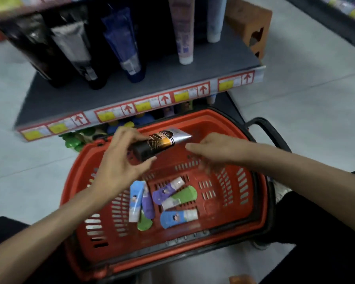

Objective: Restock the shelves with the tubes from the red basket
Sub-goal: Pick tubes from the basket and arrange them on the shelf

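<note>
Above the red basket (230, 193), my left hand (121, 160) holds a black tube (158, 143). My right hand (215, 149) is loose beside it and holds nothing. About six small tubes (172, 218) lie in the basket, so I think the shelf (131, 87) needs more.

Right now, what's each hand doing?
Left hand: grips the black tube.
Right hand: open, holding nothing.

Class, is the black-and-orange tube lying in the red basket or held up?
Held up: the left hand grips the tube above the red basket.
</note>
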A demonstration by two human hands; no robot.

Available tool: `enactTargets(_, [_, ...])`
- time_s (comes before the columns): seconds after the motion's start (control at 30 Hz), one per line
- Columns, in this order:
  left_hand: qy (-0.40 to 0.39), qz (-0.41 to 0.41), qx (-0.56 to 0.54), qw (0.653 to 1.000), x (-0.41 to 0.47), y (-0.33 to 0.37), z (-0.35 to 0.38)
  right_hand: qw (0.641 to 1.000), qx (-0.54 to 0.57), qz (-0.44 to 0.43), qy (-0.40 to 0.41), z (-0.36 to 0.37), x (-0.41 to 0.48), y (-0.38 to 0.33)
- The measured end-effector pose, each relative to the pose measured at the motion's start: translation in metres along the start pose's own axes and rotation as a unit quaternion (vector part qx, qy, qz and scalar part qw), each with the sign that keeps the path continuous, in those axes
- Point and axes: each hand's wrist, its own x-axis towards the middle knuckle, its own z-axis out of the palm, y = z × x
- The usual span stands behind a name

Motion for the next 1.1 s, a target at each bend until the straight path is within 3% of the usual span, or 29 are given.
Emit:
enactTargets(0.17, [0.129, 0.018, -0.020, 0.991, -0.020, 0.020, -0.001, 0.944, 0.314, -0.054, -0.091, 0.025, -0.017, -0.020])
enactTargets(0.3, [0.153, 0.028, -0.065, 0.986, -0.031, 0.032, 0.008, 0.901, 0.420, -0.095, -0.052, 0.037, -0.017, -0.028])
enactTargets(0.5, [0.107, -0.029, -0.155, 0.982, -0.033, 0.042, -0.001, 0.904, 0.404, -0.136, 0.029, 0.040, -0.016, -0.043])
enactTargets(0.63, [0.102, -0.128, -0.281, 0.946, -0.024, 0.048, -0.011, 0.891, 0.408, -0.189, 0.055, 0.038, -0.013, -0.053])
enactTargets(0.77, [0.096, -0.175, -0.354, 0.914, -0.020, 0.043, -0.018, 0.881, 0.417, -0.212, 0.071, 0.038, -0.008, -0.062])
enactTargets(0.9, [0.089, -0.201, -0.388, 0.895, -0.019, 0.037, -0.025, 0.882, 0.403, -0.235, 0.061, 0.039, -0.007, -0.070])
enactTargets(1.1, [0.106, -0.176, -0.371, 0.906, -0.018, 0.026, -0.046, 0.889, 0.349, -0.289, 0.065, 0.048, -0.002, -0.089])
